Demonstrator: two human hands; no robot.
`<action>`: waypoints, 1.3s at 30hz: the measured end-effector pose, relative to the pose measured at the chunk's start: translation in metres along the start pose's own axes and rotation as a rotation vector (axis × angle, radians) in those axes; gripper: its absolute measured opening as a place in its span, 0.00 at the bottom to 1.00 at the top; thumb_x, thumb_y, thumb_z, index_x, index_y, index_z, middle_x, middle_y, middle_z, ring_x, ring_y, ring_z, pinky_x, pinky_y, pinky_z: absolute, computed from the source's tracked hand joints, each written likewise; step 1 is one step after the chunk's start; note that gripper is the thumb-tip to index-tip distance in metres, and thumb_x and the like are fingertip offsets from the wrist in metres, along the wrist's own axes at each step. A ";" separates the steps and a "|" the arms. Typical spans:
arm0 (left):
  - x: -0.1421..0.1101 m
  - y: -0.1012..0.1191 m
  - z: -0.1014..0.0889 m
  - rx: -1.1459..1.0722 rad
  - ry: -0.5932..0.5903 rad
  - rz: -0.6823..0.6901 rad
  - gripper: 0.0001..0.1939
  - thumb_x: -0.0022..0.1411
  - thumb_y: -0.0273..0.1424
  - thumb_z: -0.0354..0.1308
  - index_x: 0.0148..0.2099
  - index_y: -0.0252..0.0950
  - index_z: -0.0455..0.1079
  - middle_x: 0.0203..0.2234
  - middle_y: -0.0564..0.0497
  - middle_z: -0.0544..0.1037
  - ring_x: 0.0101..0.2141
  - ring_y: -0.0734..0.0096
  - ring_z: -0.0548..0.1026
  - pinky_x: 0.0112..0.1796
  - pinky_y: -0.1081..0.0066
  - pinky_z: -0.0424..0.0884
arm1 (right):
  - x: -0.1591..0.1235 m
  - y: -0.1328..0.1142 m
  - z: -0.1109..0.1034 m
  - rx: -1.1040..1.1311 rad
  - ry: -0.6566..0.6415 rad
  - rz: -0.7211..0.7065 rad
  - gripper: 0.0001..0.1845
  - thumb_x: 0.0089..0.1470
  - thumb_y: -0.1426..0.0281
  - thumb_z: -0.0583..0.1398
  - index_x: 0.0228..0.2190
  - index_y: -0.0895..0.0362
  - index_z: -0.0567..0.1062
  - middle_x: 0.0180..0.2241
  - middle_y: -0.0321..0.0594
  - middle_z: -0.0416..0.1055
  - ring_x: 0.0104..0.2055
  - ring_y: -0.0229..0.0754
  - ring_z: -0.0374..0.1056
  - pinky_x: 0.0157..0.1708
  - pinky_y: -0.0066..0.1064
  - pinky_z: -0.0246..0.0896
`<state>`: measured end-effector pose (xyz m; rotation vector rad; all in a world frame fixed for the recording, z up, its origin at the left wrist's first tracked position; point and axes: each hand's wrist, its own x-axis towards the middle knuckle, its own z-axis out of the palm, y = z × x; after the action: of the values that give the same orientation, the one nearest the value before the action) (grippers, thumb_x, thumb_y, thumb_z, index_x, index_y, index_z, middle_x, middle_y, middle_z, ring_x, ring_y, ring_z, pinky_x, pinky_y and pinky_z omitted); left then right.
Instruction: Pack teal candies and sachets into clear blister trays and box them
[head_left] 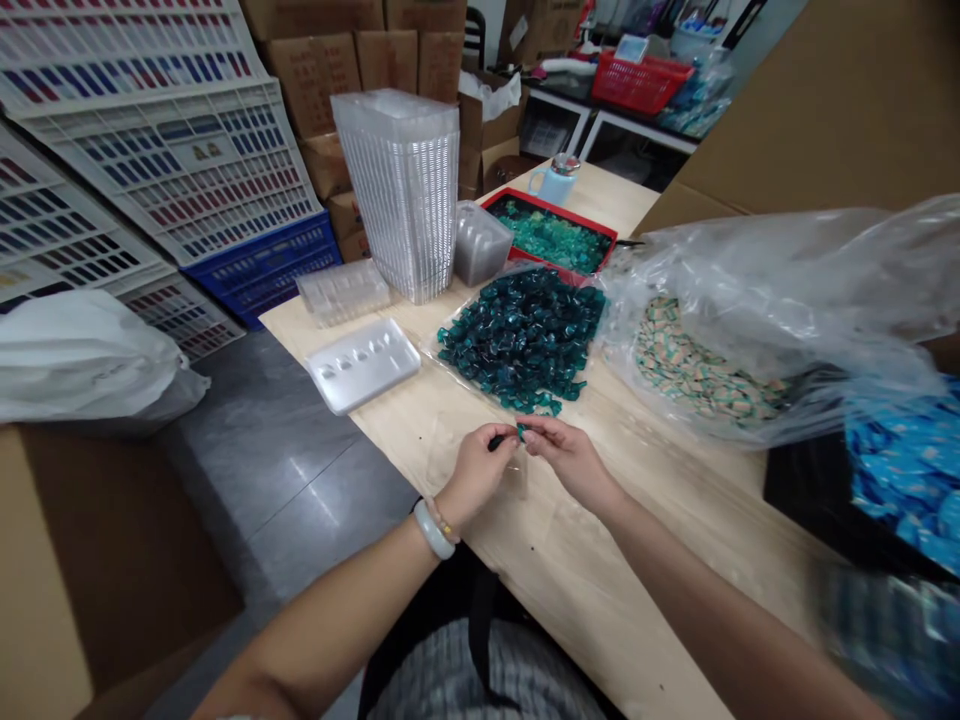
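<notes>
Both hands meet over the wooden table (570, 560) just in front of a heap of small dark teal pieces (525, 335). My left hand (480, 470), with a pale bangle on the wrist, is closed in a pinch. My right hand (566, 455) is closed too. Between their fingertips they hold one small teal piece (520, 431). A white moulded tray (364, 363) with several hollows lies to the left of the heap.
A tall stack of clear plastic trays (405, 190) and a clear tub (480, 243) stand behind. A red tray (551, 235) holds lighter green pieces. A large clear bag (765, 300) of patterned pieces lies right, blue packets (907, 470) beyond. Cardboard boxes and colour racks (150, 130) stand around.
</notes>
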<state>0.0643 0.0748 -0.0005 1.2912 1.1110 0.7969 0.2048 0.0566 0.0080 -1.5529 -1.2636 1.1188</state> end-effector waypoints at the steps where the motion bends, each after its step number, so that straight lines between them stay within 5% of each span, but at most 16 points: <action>1: 0.001 0.001 0.004 -0.033 0.011 -0.019 0.09 0.52 0.31 0.51 0.34 0.32 0.69 0.26 0.50 0.74 0.28 0.74 0.70 0.31 0.74 0.65 | -0.002 -0.001 0.001 0.002 0.028 -0.012 0.15 0.43 0.64 0.58 0.35 0.57 0.73 0.27 0.37 0.69 0.27 0.35 0.62 0.29 0.30 0.60; 7: -0.005 0.003 0.009 -0.100 0.030 -0.027 0.09 0.51 0.32 0.53 0.34 0.33 0.68 0.24 0.52 0.71 0.19 0.81 0.64 0.23 0.77 0.61 | -0.018 -0.002 0.009 -0.030 0.193 -0.049 0.15 0.46 0.63 0.57 0.34 0.57 0.74 0.28 0.38 0.68 0.26 0.35 0.61 0.29 0.30 0.59; 14: -0.011 0.010 0.011 -0.182 -0.053 -0.125 0.10 0.49 0.33 0.54 0.32 0.32 0.68 0.18 0.55 0.68 0.15 0.82 0.60 0.18 0.78 0.57 | -0.029 0.004 0.017 0.132 0.232 0.034 0.18 0.48 0.60 0.54 0.35 0.60 0.73 0.19 0.34 0.64 0.22 0.35 0.61 0.27 0.31 0.60; 24: -0.022 0.020 0.008 -0.786 -0.280 -0.513 0.12 0.43 0.34 0.62 0.28 0.32 0.65 0.18 0.58 0.63 0.19 0.85 0.60 0.22 0.80 0.56 | -0.052 0.004 0.018 -0.374 0.178 -0.363 0.16 0.55 0.69 0.47 0.44 0.55 0.67 0.33 0.43 0.66 0.36 0.41 0.64 0.36 0.34 0.61; 32: -0.036 0.012 0.012 -0.495 -0.138 -0.352 0.14 0.45 0.38 0.60 0.24 0.32 0.62 0.16 0.57 0.63 0.19 0.82 0.61 0.22 0.78 0.57 | -0.071 0.002 0.026 -0.386 0.142 -0.319 0.15 0.56 0.69 0.46 0.41 0.52 0.69 0.30 0.42 0.67 0.34 0.41 0.64 0.34 0.33 0.62; 39: -0.033 0.009 0.005 -0.739 -0.318 -0.555 0.16 0.42 0.37 0.62 0.28 0.30 0.65 0.18 0.56 0.64 0.20 0.84 0.61 0.21 0.80 0.55 | -0.065 0.011 0.023 -0.362 0.157 -0.294 0.15 0.55 0.68 0.48 0.43 0.54 0.68 0.32 0.42 0.67 0.35 0.41 0.66 0.35 0.32 0.62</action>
<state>0.0594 0.0434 0.0137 0.4276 0.7450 0.4787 0.1787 -0.0075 0.0005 -1.6092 -1.5857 0.5932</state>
